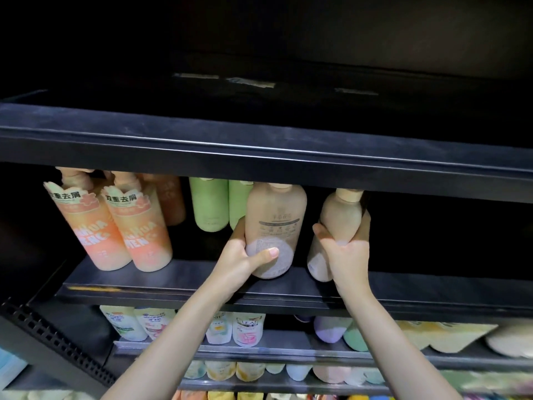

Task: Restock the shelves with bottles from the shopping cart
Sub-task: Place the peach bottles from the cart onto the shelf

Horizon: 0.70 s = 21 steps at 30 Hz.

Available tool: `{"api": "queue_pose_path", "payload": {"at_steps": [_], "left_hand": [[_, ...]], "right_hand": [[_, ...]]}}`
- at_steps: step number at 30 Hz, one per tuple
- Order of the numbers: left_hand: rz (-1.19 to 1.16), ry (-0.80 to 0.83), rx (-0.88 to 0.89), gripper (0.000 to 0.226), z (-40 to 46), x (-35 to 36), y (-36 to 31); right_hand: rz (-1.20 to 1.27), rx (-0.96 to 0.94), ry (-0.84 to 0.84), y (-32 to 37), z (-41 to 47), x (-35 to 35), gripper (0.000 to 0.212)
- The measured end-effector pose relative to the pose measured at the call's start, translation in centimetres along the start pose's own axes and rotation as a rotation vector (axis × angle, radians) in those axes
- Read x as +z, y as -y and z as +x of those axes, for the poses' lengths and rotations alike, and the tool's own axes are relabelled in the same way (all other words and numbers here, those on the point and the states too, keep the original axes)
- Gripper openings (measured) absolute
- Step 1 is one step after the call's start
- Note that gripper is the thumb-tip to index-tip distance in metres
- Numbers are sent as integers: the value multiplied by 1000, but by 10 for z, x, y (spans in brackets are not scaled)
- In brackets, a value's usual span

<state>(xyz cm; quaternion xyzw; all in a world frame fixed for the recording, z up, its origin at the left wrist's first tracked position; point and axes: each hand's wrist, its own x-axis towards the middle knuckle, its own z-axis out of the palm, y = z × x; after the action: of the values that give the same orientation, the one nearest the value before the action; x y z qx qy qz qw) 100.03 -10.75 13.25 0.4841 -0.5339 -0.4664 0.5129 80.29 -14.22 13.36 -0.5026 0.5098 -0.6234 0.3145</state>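
At mid-frame, the left hand (240, 255) is wrapping its grip around a beige bottle (274, 226) standing on the shelf (184, 280). Just right, the right hand (347, 249) is gripping a second beige bottle (337, 223), tilted. Behind, green bottles (210, 206) and, left, orange bottles (115, 223) are standing.

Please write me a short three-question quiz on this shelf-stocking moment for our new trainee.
1. True or false: the left hand grips a green bottle.
2. Which bottles stand at the left end of the shelf being stocked? A) orange bottles B) purple bottles C) blue bottles
3. Fill in: the right hand holds a beige bottle that is ____ rather than upright.

Key: 1. False, it grips the other beige bottle; the green bottles stand behind, untouched. 2. A, the orange bottles. 3. Tilted.
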Motion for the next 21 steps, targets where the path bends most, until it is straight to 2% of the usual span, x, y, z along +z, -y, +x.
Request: {"api": "queue_pose_path", "payload": {"at_steps": [2, 4, 7, 10, 11, 13, 14, 16, 19, 21], "left_hand": [[31, -18, 35, 66, 4, 17, -2], [36, -58, 57, 63, 9, 33, -2], [49, -162, 99, 64, 14, 58, -4], [70, -260, 122, 60, 14, 81, -4], [118, -287, 107, 55, 15, 86, -2], [271, -271, 41, 29, 14, 89, 1], [311, -246, 9, 23, 11, 90, 1], [405, -219, 8, 41, 2, 92, 2], [571, -251, 87, 43, -14, 98, 2], [582, -321, 175, 36, -18, 96, 7]], "right_hand": [[-53, -8, 11, -2, 5, -15, 83], [-119, 36, 48, -2, 7, -28, 65], [-142, 119, 135, -2, 6, -41, 57], [-170, 79, 167, -2, 6, -49, 53], [-176, 33, 152, 0, 6, -51, 53], [-150, -31, 134, -2, 10, -55, 31], [-141, -37, 137, -4, 12, -56, 42], [-102, -58, 123, -5, 15, -57, 67], [-46, -70, 86, -4, 18, -55, 76], [-41, -58, 74, -4, 21, -54, 77]]}}
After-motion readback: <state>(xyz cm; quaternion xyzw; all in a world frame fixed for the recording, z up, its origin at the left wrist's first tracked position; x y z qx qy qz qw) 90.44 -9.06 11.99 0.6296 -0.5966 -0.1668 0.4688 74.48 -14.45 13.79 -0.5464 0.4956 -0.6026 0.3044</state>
